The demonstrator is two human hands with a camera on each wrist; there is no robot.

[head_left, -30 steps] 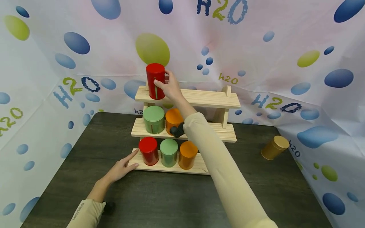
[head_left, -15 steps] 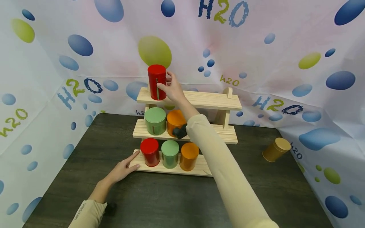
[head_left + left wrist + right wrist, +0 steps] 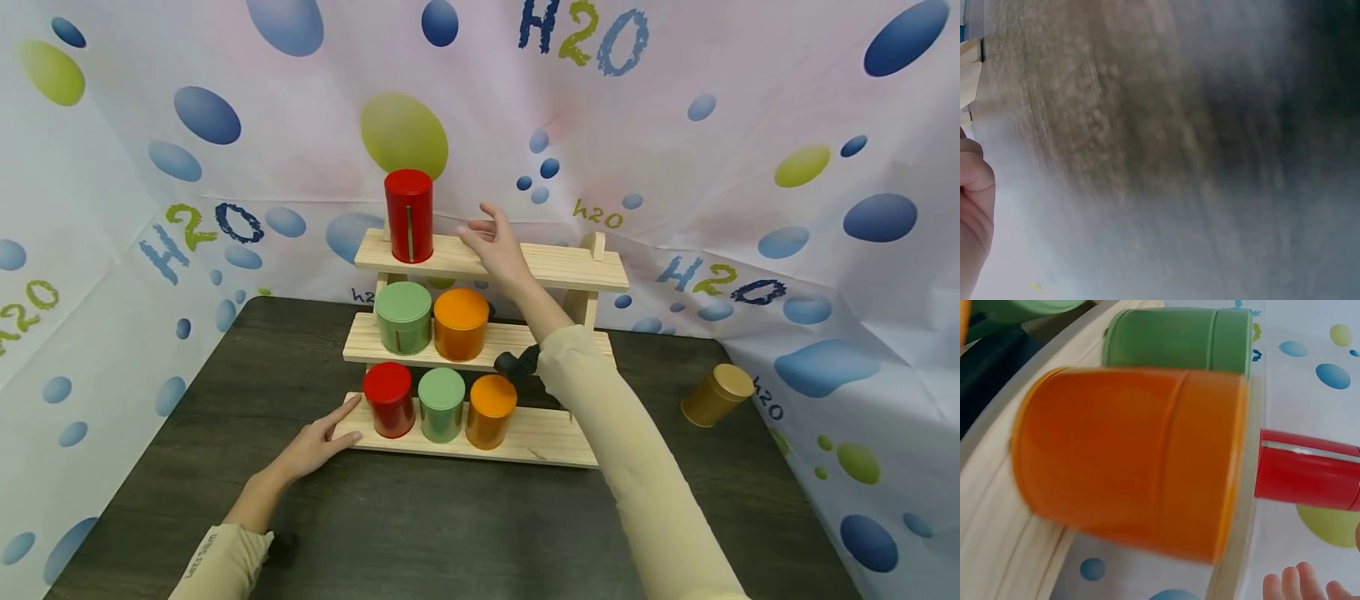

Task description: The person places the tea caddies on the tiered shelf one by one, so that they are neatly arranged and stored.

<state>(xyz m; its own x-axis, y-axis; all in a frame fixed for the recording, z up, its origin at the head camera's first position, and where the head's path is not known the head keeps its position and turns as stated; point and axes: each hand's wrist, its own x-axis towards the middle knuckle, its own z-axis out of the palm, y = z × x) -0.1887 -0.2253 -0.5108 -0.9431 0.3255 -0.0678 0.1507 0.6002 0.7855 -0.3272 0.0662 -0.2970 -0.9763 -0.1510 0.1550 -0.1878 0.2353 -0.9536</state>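
Note:
A tall red canister [image 3: 409, 217] stands upright at the left of the top tier of a wooden three-tier shelf [image 3: 555, 261]. Just right of it, my right hand [image 3: 497, 246] hovers over that tier with relaxed fingers and nothing in them. My left hand [image 3: 318, 442] rests at the left end of the bottom tier, fingers extended on the wood, beside a short red canister [image 3: 390, 402]. The middle tier bears a wide green canister [image 3: 403, 318] and a wide orange canister [image 3: 1129, 462], large in the right wrist view.
On the bottom tier also stand a small green canister [image 3: 442, 406] and a small orange canister [image 3: 492, 412]. A gold canister [image 3: 717, 395] is on the dark table [image 3: 420, 533] at the right. A patterned sheet [image 3: 675, 208] hangs behind and at the sides.
My right hand has let go of the tall red canister and moved right, away from it. The canister stays on the top tier. My left hand keeps its place.

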